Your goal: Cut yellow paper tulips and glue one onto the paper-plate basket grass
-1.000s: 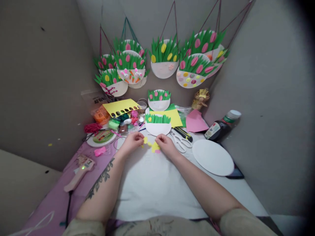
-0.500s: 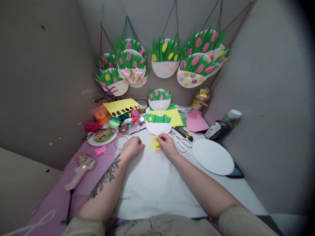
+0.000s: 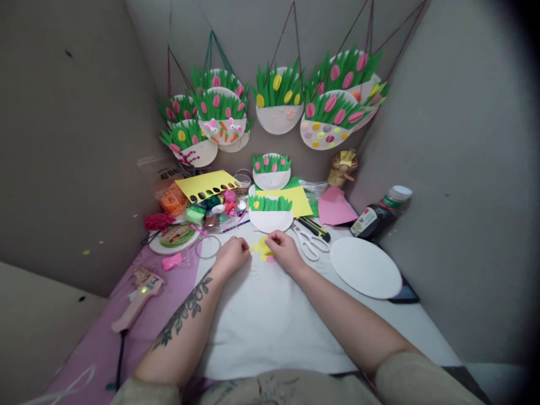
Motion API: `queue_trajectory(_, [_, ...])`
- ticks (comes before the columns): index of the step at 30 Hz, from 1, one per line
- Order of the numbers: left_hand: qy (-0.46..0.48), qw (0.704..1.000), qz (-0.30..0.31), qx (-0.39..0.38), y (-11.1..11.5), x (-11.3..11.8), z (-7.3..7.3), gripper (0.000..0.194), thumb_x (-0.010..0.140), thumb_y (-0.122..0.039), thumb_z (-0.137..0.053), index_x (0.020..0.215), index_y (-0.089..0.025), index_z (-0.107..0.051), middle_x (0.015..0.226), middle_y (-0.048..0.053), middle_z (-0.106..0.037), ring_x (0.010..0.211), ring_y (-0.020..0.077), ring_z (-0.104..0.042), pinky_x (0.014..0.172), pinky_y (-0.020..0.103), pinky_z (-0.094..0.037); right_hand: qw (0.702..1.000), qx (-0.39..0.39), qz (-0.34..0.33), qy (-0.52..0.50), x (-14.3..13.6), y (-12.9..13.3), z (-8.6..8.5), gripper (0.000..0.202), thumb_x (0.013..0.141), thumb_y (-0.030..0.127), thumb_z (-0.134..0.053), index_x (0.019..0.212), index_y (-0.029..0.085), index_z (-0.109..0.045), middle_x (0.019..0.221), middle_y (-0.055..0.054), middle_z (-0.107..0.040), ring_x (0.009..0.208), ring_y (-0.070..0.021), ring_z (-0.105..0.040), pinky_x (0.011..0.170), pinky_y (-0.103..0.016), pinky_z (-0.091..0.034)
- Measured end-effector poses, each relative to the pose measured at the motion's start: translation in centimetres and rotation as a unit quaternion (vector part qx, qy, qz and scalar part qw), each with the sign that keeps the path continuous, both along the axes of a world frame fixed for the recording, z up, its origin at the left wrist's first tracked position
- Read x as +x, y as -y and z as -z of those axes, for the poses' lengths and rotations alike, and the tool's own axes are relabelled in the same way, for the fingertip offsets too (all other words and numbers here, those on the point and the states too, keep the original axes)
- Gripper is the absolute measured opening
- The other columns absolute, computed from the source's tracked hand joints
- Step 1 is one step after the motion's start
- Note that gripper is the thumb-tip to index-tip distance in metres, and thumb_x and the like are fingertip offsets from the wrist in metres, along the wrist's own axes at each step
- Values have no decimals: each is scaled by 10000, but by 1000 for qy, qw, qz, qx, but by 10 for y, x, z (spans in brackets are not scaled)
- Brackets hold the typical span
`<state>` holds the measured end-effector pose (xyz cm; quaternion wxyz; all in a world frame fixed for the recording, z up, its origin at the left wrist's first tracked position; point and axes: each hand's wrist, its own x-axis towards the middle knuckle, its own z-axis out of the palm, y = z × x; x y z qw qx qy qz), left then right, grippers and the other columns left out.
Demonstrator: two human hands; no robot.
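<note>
My left hand [image 3: 233, 254] is closed in a pinch just left of the small yellow paper pieces [image 3: 263, 247], with a bit of yellow at its fingertips. My right hand [image 3: 284, 249] is pinched at the right side of those pieces; what lies between its fingertips is too small to make out. A little pink shows under the yellow pieces. Just beyond my hands lies a white half-plate piece [image 3: 270, 221] with green paper grass and one yellow oval. White scissors [image 3: 310, 242] lie right of my right hand.
A glue gun [image 3: 138, 304] with a green light lies at the left. A white oval plate [image 3: 365, 268] and a dark bottle [image 3: 382, 212] stand at the right. Yellow card [image 3: 206, 183], clay packs and pink paper [image 3: 336, 206] lie behind. Decorated plates [image 3: 280, 119] hang on the back wall.
My left hand has moved slightly right, nearer the yellow pieces. My right hand has shifted slightly left. The whole view has shifted a little.
</note>
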<state>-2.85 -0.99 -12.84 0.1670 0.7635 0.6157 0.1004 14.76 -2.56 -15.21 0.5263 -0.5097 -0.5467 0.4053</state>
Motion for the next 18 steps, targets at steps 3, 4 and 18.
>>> queue_trajectory(3, [67, 998, 12, 11, 0, 2, 1, 114, 700, -215, -519, 742, -185, -621, 825, 49, -627, 755, 171, -563, 640, 256, -392, 1000, -4, 4, -2, 1, 0, 1, 153, 707, 322, -570, 686, 172, -544, 610, 34, -482, 569, -105, -433, 514, -215, -379])
queue_trajectory(4, [111, 994, 12, 7, -1, 3, 0, 98, 703, -215, -519, 727, -176, -607, 778, 41, -622, 724, 160, -556, 630, 249, -393, 1000, -7, 5, -6, 1, -1, 2, 150, 708, 319, -569, 686, 173, -544, 608, 35, -480, 567, -105, -432, 514, -215, -374])
queue_trajectory(18, [475, 876, -69, -59, 2, 21, 5, 253, 630, -281, -688, 824, -126, -642, 746, 67, -687, 686, 159, -634, 625, 247, -468, 999, 8, 11, -40, -3, -1, 1, 160, 733, 324, -571, 678, 175, -552, 608, 31, -485, 571, -110, -428, 541, -223, -344])
